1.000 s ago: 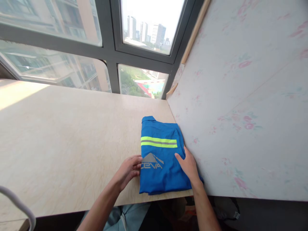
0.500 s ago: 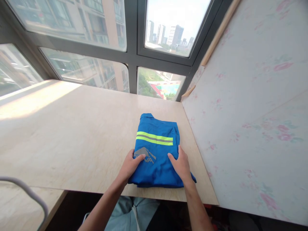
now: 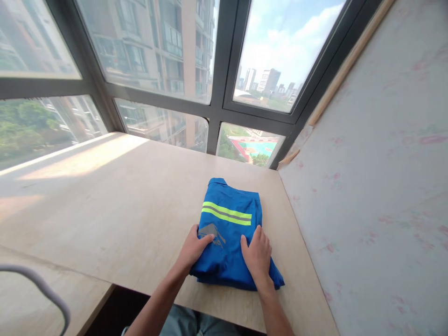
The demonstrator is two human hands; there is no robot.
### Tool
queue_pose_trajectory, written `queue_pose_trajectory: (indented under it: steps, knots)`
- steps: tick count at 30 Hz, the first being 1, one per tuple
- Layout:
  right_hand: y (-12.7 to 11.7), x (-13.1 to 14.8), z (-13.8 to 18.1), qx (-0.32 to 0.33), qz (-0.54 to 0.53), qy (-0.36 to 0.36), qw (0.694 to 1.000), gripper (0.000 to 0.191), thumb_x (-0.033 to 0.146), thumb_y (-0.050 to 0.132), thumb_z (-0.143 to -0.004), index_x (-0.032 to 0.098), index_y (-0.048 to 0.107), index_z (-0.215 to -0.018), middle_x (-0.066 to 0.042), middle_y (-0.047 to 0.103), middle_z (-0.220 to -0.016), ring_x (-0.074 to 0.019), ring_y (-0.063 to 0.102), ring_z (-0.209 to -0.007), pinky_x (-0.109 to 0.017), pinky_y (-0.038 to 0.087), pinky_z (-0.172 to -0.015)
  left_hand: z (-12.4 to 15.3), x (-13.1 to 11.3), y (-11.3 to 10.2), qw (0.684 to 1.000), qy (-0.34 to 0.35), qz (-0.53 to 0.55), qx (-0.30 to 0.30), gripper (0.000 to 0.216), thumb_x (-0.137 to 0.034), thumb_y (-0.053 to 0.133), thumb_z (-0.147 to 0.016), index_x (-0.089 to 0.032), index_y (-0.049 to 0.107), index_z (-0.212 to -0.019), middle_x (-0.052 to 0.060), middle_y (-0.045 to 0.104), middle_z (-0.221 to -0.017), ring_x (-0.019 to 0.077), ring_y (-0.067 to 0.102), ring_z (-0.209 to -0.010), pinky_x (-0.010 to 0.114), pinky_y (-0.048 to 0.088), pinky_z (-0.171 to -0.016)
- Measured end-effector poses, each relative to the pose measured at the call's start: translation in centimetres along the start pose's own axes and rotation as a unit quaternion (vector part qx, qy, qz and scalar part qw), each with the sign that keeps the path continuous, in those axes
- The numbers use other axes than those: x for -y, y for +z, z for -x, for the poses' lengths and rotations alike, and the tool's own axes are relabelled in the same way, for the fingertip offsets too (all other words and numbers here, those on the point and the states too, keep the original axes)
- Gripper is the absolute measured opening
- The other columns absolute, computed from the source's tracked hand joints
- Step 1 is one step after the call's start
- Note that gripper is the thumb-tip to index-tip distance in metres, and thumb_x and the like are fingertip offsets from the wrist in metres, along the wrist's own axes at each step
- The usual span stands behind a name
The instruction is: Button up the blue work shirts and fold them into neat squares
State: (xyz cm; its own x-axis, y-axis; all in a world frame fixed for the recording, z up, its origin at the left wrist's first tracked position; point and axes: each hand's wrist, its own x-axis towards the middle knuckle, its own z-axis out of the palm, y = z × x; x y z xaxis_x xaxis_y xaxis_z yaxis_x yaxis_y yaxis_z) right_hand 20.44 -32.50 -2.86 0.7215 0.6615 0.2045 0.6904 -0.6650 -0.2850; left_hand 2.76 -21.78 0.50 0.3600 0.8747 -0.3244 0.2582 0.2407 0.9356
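A folded blue work jacket (image 3: 229,259) lies on the pale tabletop, its collar corner at the far left. It carries a yellow-green and grey reflective stripe across the upper part and a grey printed logo below that, partly covered by a thumb. My left hand (image 3: 194,246) grips the left edge, thumb on top by the logo and fingers hidden at the side. Along the right edge, my right hand (image 3: 257,252) holds the cloth with its thumb on top and its curled fingers at the side. The lower right corner of the jacket sticks out past my right wrist.
Grey-framed windows (image 3: 217,112) rise behind the marbled tabletop (image 3: 140,210). A wall with floral wallpaper (image 3: 378,196) borders the right side. At the lower left a grey cable (image 3: 42,282) curves above a lower board. The table's front edge is close to my legs.
My view has tilted up and turned left, so the scene sits lower. The right hand has shifted onto the jacket's edge, showing more of its fingers; the left keeps its grip.
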Motion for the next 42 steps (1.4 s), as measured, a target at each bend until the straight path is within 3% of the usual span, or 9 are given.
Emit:
queue_pose_trajectory:
  steps: [5,11,17,30,42]
  knots:
    - [0.6,1.4,-2.3,-0.022,0.032,0.011,0.999,0.064,0.036,0.042,-0.093,-0.005,0.04,-0.143,-0.03,0.05,-0.138,-0.0376,0.05,-0.124,-0.046,0.041,-0.097,-3.5,0.0,1.1,0.982,0.107,-0.142,-0.064,0.039,-0.015,0.065,-0.075,-0.015,0.058,-0.114,0.013,0.069,-0.116,0.0284,0.064,-0.109,0.04,0.047,-0.096]
    - [0.7,1.8,-4.7,-0.005,0.027,0.028,0.999,0.065,0.037,0.044,-0.093,-0.004,0.039,-0.144,-0.028,0.05,-0.14,-0.0356,0.049,-0.126,-0.043,0.039,-0.099,-6.0,1.2,2.2,0.973,0.146,-0.136,-0.119,0.049,-0.021,0.064,-0.079,-0.016,0.055,-0.127,0.012,0.065,-0.128,0.0267,0.061,-0.117,0.038,0.044,-0.102]
    - [0.7,1.5,-4.6,-0.015,-0.001,0.029,0.999,0.063,0.037,0.044,-0.094,-0.001,0.04,-0.144,-0.025,0.051,-0.141,-0.033,0.048,-0.128,-0.041,0.038,-0.102,-5.9,2.4,2.3,0.967,0.183,-0.12,-0.13,0.054,-0.027,0.061,-0.083,-0.016,0.052,-0.135,0.011,0.061,-0.136,0.0256,0.057,-0.125,0.038,0.041,-0.108]
    - [0.6,1.5,-4.6,-0.019,-0.013,0.043,0.999,0.059,0.033,0.045,-0.094,0.001,0.043,-0.143,-0.022,0.053,-0.14,-0.0306,0.05,-0.128,-0.038,0.037,-0.103,-6.0,1.8,1.6,0.968,0.182,-0.148,-0.086,0.054,-0.025,0.058,-0.085,-0.017,0.05,-0.138,0.009,0.061,-0.137,0.0236,0.056,-0.126,0.035,0.042,-0.108]
    - [0.7,1.2,-4.5,-0.028,-0.03,0.038,0.998,0.057,0.032,0.045,-0.094,0.002,0.043,-0.143,-0.02,0.053,-0.141,-0.0297,0.049,-0.129,-0.037,0.036,-0.104,-5.4,1.8,1.7,0.964,0.202,-0.138,-0.102,0.051,-0.03,0.058,-0.086,-0.019,0.054,-0.136,0.01,0.062,-0.135,0.0249,0.057,-0.125,0.037,0.042,-0.107]
